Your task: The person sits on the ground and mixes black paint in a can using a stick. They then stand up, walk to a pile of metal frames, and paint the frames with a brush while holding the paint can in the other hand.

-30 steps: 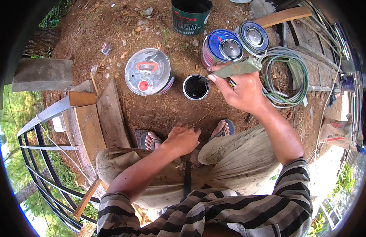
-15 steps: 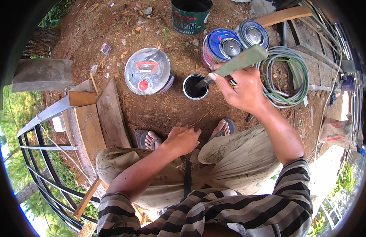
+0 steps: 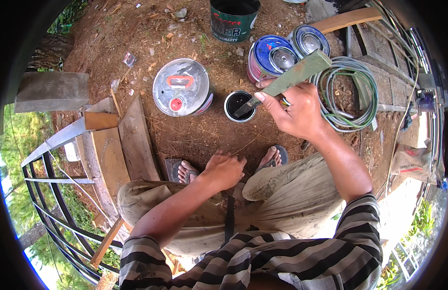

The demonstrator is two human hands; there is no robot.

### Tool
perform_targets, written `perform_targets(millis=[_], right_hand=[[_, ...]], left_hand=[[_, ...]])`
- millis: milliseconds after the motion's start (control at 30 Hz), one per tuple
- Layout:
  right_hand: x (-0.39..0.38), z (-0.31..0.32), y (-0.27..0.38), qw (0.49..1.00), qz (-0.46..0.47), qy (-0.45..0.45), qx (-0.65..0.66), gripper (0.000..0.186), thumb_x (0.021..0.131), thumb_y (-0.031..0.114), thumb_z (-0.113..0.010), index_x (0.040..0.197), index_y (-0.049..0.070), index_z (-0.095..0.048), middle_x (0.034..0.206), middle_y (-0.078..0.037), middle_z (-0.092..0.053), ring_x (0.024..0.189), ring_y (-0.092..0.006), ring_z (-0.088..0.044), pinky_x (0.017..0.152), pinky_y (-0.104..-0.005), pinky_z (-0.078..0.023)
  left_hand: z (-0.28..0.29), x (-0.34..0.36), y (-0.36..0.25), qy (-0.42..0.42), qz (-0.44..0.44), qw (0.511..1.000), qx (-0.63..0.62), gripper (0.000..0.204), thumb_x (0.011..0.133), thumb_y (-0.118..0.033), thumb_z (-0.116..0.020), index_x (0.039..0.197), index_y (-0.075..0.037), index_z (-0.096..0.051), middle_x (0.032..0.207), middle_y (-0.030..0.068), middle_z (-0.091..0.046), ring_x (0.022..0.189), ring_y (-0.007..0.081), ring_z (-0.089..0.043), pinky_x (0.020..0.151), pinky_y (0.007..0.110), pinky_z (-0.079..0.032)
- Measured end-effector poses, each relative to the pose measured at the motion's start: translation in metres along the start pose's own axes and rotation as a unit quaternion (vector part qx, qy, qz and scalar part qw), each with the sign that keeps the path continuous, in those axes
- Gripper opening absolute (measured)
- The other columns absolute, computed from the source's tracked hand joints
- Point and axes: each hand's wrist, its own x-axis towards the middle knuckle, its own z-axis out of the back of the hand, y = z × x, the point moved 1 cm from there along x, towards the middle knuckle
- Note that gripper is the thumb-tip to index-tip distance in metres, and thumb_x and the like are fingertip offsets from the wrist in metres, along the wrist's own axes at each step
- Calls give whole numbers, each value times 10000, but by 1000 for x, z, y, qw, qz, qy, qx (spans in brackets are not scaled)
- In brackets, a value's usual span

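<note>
The right hand [image 3: 298, 110] is gripping a green stick [image 3: 302, 70], its tip dipping into the small can [image 3: 226, 110] on the ground [image 3: 195, 137]. This seems to be stirring; the next move is calling for slow turns. The left hand [image 3: 225, 169] is hanging, its grip hard to tell.

Cannot judge depth inside the small tin [image 3: 226, 108], see beneath the left hand [image 3: 225, 170], or see all of the cut-off far bucket [image 3: 233, 28].
</note>
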Motion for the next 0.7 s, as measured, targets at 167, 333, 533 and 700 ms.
perform_targets(millis=[167,333,533,700], right_hand=[[4,1,2,999,48,-12,-12,166,868,189,-832,956,54,-793,781,-137,-744,662,-329,-726,596,-399,-569],[1,-2,3,998,44,-18,38,158,890,187,-809,981,58,-800,792,-133,-745,657,-331,-721,594,-410,-566],[4,0,3,999,45,-10,5,162,887,183,-810,985,55,-792,808,-129,-752,659,-326,-725,593,-414,-565],[4,-4,0,998,48,-22,22,150,880,185,-816,955,58,-791,819,-124,-759,655,-321,-724,587,-415,-562]], left_hand=[[2,0,0,8,2,1000,-1,522,1029,-334,-624,1463,-47,-578,1293,222,-701,1259,378,-660,1151,531,-434],[4,2,-1,16,2,1000,-2,496,1026,-334,-628,1427,-45,-594,1257,209,-717,1238,376,-671,1132,532,-450],[4,1,-1,16,5,1000,-4,491,1027,-338,-625,1421,-45,-594,1256,210,-717,1245,379,-667,1136,532,-448],[0,1,-1,7,6,1000,1,498,1032,-340,-619,1433,-46,-587,1292,219,-703,1287,380,-645,1164,533,-423]])
